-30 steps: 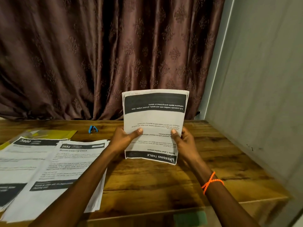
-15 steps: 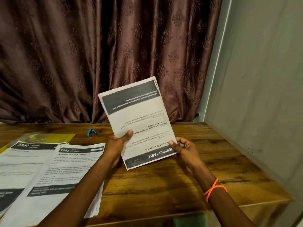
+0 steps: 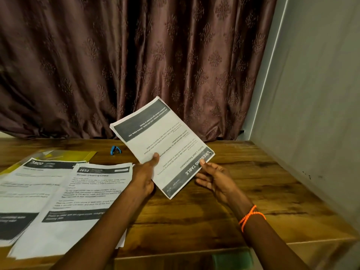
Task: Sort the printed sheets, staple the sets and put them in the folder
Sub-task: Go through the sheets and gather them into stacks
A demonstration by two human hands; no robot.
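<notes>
A set of printed sheets headed "DRESSING TABLE" (image 3: 163,141) is held up above the wooden table, turned slantwise with its header toward me. My left hand (image 3: 145,176) grips its left edge, thumb on top. My right hand (image 3: 213,179) pinches the header edge with the thumb on the print. Two stacks of printed sheets lie at the left: one headed "2652" (image 3: 78,201), one headed "3800" (image 3: 25,190). A yellow folder (image 3: 78,155) lies partly under them at the back. A small blue stapler (image 3: 115,150) lies behind the stacks.
The wooden table (image 3: 233,191) runs to a grey wall (image 3: 311,114) on the right and a brown curtain (image 3: 136,65) at the back. A green object (image 3: 231,260) shows below the table's front edge.
The held set has rotated counter-clockwise from upright to slanted. My right hand slid from the set's lower right side to the header edge; my left hand kept its grip.
</notes>
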